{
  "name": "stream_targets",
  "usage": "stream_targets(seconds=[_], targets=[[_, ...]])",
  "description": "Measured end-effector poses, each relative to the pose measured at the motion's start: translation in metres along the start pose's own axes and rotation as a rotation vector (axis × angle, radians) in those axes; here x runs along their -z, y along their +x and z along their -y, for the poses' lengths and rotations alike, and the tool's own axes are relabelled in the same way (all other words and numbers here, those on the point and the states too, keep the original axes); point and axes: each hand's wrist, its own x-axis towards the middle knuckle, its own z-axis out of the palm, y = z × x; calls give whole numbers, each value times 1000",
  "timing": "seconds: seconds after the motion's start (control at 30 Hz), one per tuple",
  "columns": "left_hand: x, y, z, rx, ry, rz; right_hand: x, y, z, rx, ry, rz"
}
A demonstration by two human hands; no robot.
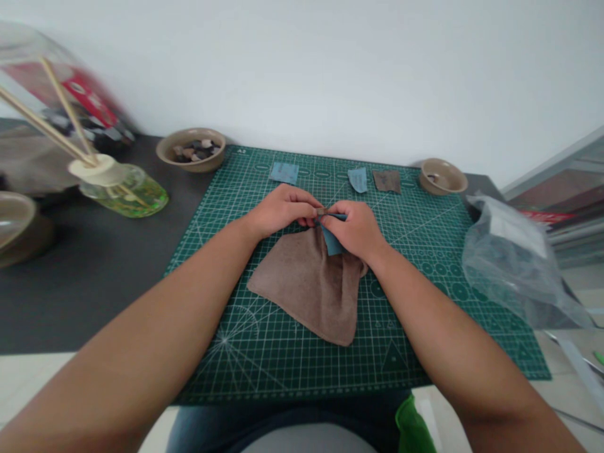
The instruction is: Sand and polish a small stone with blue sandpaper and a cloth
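Note:
Over the middle of the green cutting mat my two hands meet, fingertips together. My left hand (287, 211) is closed in a pinch on a small brown stone-like piece (321, 212), largely covered by the fingers. In my right hand (356, 229) is a folded blue piece of sandpaper (333, 242), its lower end hanging down and its upper part against the small piece. A brown cloth (302, 270) drapes below both hands onto the mat, its top edge bunched beneath the fingers; which hand grips it I cannot tell.
On the cutting mat (283, 371) lie two blue sandpaper pieces (284, 173) and a brown one (387, 181). A bowl of stones (191, 165) stands back left, another bowl (455, 187) back right. A reed diffuser (136, 198) is left, a clear plastic bag (514, 251) right.

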Motion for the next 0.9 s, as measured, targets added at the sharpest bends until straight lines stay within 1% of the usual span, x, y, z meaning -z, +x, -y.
stream_targets(seconds=[0.23,0.47,0.9], targets=[[1,1,4,-19,-24,-42,1,-1,0,19,-5,-8],[0,0,3,-22,-17,-22,1,-2,1,31,-5,-19],[0,1,4,-18,-16,-21,-1,-2,0,25,-19,-45]])
